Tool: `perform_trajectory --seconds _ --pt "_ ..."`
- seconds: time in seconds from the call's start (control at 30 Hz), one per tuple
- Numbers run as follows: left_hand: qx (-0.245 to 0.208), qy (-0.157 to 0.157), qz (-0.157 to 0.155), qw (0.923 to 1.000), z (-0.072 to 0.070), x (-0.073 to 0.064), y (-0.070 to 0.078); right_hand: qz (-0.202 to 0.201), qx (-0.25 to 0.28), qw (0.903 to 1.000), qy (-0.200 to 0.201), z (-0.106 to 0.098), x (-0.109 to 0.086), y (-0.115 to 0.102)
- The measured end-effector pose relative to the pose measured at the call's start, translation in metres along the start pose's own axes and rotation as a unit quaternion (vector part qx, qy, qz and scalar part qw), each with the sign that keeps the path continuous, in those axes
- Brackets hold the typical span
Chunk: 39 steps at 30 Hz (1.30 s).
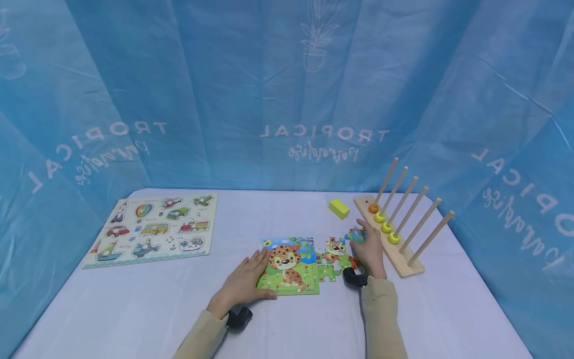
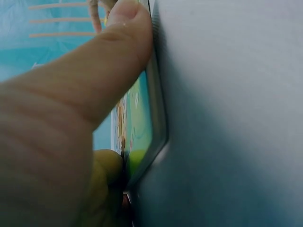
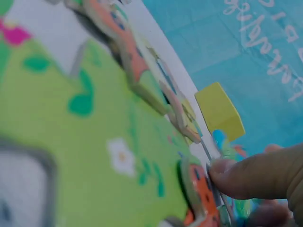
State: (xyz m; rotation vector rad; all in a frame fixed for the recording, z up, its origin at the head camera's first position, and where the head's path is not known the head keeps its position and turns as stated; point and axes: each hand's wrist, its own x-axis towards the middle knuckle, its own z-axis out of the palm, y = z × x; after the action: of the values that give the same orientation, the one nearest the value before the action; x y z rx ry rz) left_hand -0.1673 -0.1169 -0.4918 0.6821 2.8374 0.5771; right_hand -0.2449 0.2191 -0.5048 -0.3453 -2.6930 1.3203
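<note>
With our left hand point(image 1: 244, 280), fingers straight, we rest on the edge of the leopard board point(image 1: 289, 273), which lies on the bench point(image 1: 148, 304); we should press lightly so it does not slide. In our right hand point(image 1: 371, 251) we pinch a blue-green puzzle piece point(image 1: 357, 236); better to lift it level, without dragging the others. We count one leopard board, several loose pieces point(image 1: 329, 272) (overlapped, exact number unclear), one stand point(image 1: 399, 255), six pegs point(image 1: 414, 219), three yellow beads point(image 1: 386, 228), one orange bead point(image 1: 373, 208), one vehicle board point(image 1: 169, 252), one yellow block point(image 1: 339, 208).
</note>
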Motion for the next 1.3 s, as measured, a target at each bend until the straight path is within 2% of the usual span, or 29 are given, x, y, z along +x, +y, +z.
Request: perform_trajectory --seconds 0.13,0.3,0.47,0.77,0.87,1.13,1.2,1.3 --pt "0.002 0.002 -0.002 1.0000 0.001 -0.001 0.000 0.015 -0.004 0.9999 0.003 0.000 -0.001 -0.002" --pt "0.005 0.003 0.000 1.0000 0.002 0.000 0.000 0.005 -0.015 0.9997 -0.019 0.003 -0.001 -0.005" --pt "0.006 0.002 0.000 1.0000 0.002 0.000 -0.002 -0.008 0.027 0.9980 -0.056 0.013 -0.003 -0.013" --pt "0.000 0.005 0.003 1.0000 0.001 -0.001 -0.001 -0.079 0.075 0.9883 -0.107 0.031 -0.016 -0.043" --pt "-0.003 0.004 0.004 1.0000 0.001 0.000 0.000 -0.091 0.104 0.9827 -0.123 0.038 -0.020 -0.050" --pt "0.004 0.007 0.002 1.0000 0.002 0.000 -0.001 -0.093 0.165 0.9732 -0.131 0.058 -0.026 -0.054" --pt "0.003 0.008 0.001 1.0000 0.002 0.000 -0.001 -0.095 0.150 0.9761 -0.126 0.064 -0.028 -0.055" --pt "0.000 0.008 0.001 1.0000 0.001 0.000 -0.001 -0.112 0.099 0.9834 -0.103 0.072 -0.029 -0.058"
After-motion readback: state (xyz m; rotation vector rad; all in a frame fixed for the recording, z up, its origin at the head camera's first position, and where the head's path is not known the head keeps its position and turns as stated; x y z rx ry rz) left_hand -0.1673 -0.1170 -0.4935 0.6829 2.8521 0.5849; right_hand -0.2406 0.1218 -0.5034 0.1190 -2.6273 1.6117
